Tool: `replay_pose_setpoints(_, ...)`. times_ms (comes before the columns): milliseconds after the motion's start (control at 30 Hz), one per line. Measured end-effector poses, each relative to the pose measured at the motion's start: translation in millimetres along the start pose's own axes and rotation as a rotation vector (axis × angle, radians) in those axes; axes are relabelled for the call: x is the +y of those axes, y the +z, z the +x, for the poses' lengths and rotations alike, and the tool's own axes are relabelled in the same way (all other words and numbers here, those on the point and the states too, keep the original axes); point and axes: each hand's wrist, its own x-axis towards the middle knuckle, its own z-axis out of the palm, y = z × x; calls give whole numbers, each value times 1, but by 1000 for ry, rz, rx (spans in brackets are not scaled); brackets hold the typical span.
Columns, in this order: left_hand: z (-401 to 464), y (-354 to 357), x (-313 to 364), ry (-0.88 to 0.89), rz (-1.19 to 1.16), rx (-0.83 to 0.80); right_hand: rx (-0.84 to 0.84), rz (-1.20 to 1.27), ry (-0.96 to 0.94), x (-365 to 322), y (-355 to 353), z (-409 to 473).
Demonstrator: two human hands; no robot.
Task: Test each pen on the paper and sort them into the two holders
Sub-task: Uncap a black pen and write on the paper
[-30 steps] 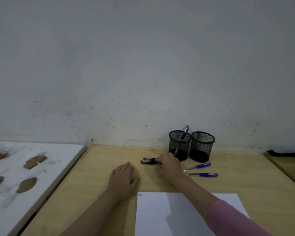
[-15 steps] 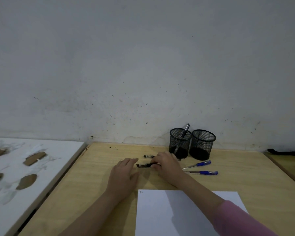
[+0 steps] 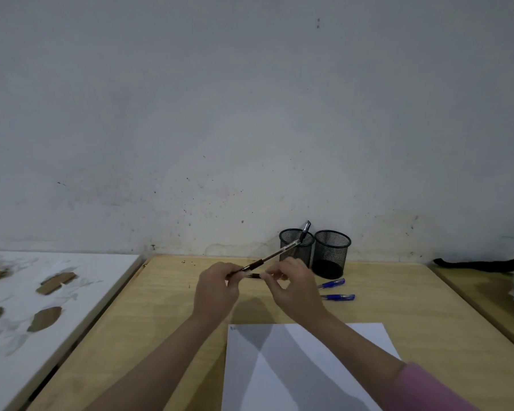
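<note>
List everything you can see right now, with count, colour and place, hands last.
mesh pen holders: 2, black, side by side at the back of the table by the wall
pen in holder: 1, dark, leaning in the left holder
blue-capped pens: 2, lying on the table right of the hands, in front of the holders
black pen: 1, clear barrel with black grip, held up above the table
pen cap: 1, black, small piece between the fingertips
paper: 1 sheet, white, near edge of the table, faint mark at its top left corner
table: 1, light wood
white board: 1, with brown patches, left of the table
left hand: pinching the black pen
right hand: pinching the pen cap
</note>
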Motion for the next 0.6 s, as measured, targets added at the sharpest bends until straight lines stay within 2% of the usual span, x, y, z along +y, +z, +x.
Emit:
replay_pose_setpoints(100, -1, -2, 14, -28, -55, -32, -26, 371, 503, -19, -4, -2)
replay_pose_setpoints(200, -4, -3, 27, -14, -64, -110, -6, 568, 797, -34, -7, 5)
replay_pose_setpoints(300, -4, -5, 37, -2, -39, -175, 35, 668, 948, -35, -12, 13)
replay_pose_setpoints(433, 5, -6, 51, -26, -12, -246, 35, 839, 1034, -27, -8, 21)
replay_pose_setpoints(467, 5, -8, 53, -31, -9, -263, 102, 902, 1077, -22, -11, 25)
replay_pose_setpoints(533, 3, -19, 47, -51, 4, -289, 386, 1047, 1208, 2, -33, 35)
replay_pose_setpoints(600, -1, -36, 27, -76, 61, -255, 591, 966, 1234, 30, -71, 38)
